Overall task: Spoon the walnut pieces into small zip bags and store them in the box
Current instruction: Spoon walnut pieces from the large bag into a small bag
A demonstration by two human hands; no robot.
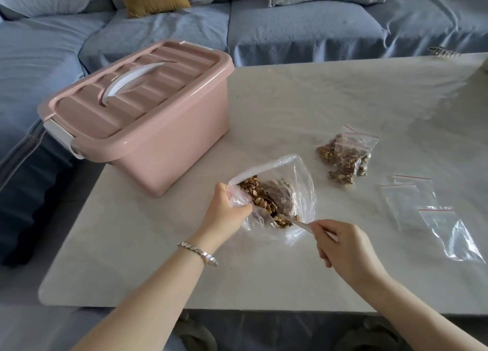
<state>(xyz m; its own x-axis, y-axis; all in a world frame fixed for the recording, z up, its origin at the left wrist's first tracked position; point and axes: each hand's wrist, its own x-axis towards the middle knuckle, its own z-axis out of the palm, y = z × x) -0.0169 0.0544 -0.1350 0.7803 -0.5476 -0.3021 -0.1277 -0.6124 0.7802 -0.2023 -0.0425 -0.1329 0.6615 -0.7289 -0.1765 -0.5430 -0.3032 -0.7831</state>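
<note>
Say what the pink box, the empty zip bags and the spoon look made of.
Pink lidded storage box: moulded plastic, glossy, highlights along its ribbed lid. Empty small clear zip bags: thin transparent plastic film, creased, glinting. Pale slim spoon: probably plastic; too blurred to confirm.

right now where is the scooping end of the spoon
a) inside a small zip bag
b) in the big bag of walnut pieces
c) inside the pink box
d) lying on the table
B: the right hand holds the spoon by its handle, with its far end down among the walnut pieces in the large clear bag, whose mouth the left hand grips.
</note>
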